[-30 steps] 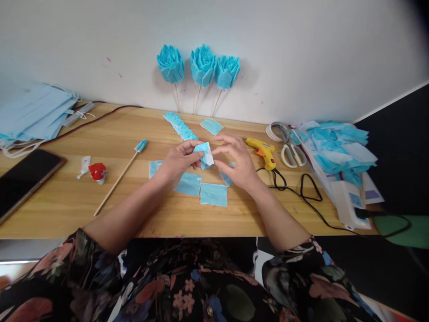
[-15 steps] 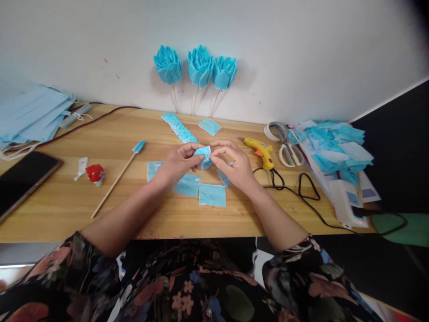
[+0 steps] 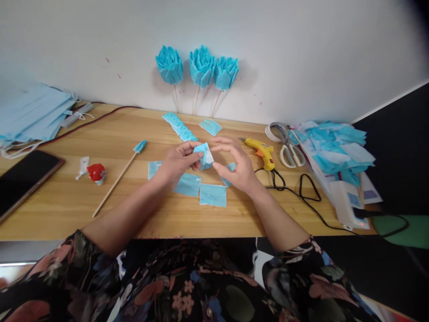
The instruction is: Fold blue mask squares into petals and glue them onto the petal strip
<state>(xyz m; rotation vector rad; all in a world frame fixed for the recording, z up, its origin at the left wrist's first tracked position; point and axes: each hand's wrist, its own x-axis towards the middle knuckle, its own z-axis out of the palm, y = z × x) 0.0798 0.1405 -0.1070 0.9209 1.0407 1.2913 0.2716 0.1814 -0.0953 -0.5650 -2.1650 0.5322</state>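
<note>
Between thumb and fingers, my left hand (image 3: 181, 162) pinches a small folded piece of blue mask fabric (image 3: 205, 157). My right hand (image 3: 238, 164) is just right of it, thumb and fingers apart, the thumb tip close to the fabric's lower right corner. Whether that thumb touches cannot be seen clearly. Under and in front of the hands lie flat blue fabric rectangles (image 3: 212, 195). Behind them runs a row of folded blue pieces (image 3: 180, 127), beside a single rectangle (image 3: 211, 127). A wooden stick (image 3: 115, 183) with a blue rolled tip lies to the left.
Three blue fabric flowers (image 3: 201, 67) on sticks lean against the wall. At right are a yellow glue gun (image 3: 263, 153) with its black cord, scissors (image 3: 292, 155), a fabric pile (image 3: 335, 147) and a power strip (image 3: 346, 205). Masks (image 3: 33, 114), a phone (image 3: 28, 181) and a red wrapper (image 3: 96, 172) sit left.
My right fingers have loosened and spread away from the folded fabric. The piece in my left hand now shows a larger pale, pointed face.
</note>
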